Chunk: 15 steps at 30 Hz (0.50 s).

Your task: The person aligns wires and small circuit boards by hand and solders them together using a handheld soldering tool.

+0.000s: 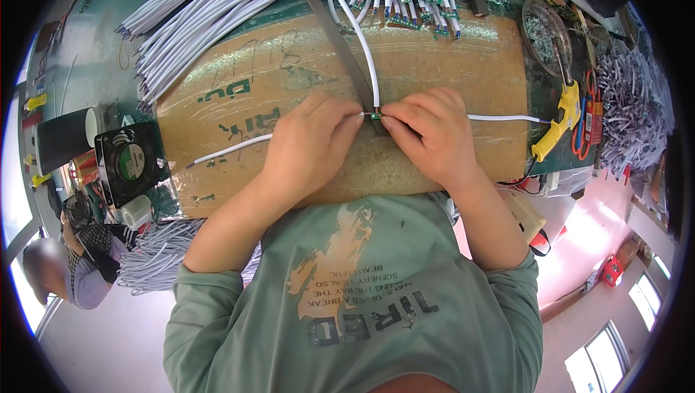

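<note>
My left hand is closed in a pinch on a white cable, whose free end trails off to the left. A short wire shows between its fingertips and a small green circuit board. My right hand pinches another white cable right against the board's other side; the part within the fingers is hidden. From above, a third white cable runs down to the board. Beneath it lies a dark flat bar, slanting across the cardboard.
Bundled white cables lie at the back left, with cabled green boards at the back middle. A yellow soldering gun and a round dish sit right. A black fan stands left; another person is beyond.
</note>
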{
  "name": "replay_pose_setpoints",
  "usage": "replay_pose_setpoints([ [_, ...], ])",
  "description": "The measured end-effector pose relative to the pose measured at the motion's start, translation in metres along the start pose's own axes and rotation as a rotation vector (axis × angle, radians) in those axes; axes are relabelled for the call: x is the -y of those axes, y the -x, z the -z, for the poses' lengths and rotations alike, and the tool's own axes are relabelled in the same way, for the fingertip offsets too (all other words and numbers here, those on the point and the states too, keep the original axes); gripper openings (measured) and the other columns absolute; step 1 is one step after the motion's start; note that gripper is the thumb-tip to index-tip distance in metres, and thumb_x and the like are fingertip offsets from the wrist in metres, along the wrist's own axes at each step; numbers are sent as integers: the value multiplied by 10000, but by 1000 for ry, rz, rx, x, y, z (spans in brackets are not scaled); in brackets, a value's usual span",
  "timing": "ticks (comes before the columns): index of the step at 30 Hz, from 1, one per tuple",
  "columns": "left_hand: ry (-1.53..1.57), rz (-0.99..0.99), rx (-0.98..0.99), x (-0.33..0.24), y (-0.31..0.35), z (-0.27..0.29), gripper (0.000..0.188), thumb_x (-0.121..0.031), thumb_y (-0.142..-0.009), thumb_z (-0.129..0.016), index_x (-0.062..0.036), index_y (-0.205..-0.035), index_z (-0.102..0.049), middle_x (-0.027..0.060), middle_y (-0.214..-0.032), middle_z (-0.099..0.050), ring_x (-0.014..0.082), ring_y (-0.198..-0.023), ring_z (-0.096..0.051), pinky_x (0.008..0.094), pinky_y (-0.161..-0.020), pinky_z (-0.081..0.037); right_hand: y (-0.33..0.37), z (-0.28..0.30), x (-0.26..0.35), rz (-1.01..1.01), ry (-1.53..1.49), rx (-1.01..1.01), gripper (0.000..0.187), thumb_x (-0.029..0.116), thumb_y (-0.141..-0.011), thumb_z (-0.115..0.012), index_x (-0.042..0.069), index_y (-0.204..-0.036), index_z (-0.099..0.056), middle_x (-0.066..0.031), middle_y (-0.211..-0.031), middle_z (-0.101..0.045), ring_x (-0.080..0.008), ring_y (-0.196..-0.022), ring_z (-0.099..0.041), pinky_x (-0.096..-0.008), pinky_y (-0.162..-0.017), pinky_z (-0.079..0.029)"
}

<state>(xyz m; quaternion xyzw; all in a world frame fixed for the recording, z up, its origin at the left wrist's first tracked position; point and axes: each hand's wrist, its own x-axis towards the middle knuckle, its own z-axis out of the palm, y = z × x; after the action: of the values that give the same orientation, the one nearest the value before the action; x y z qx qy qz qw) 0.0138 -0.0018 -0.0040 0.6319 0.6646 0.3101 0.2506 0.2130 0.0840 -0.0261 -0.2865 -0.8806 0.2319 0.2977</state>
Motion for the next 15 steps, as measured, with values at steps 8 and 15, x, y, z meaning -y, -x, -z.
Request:
replay_pose_setpoints([
  [8,11,50,-4,-4,-1,1,110,-130,-907,-680,-42,-971,-691,138,-939,-677,361,-875,-664,439,-753,-535,0,1,0,14,-4,-2,121,162,-808,-767,147,-914,-711,1,-832,-639,-238,-799,-621,-388,-804,-434],
  [15,9,50,2,-2,-1,0,122,-123,-908,-691,-25,-979,-700,138,-931,-679,323,-868,-660,385,-725,-521,-1,1,0,10,-4,5,127,164,-803,-767,144,-913,-708,2,-831,-636,-236,-807,-625,-388,-806,-436],
])
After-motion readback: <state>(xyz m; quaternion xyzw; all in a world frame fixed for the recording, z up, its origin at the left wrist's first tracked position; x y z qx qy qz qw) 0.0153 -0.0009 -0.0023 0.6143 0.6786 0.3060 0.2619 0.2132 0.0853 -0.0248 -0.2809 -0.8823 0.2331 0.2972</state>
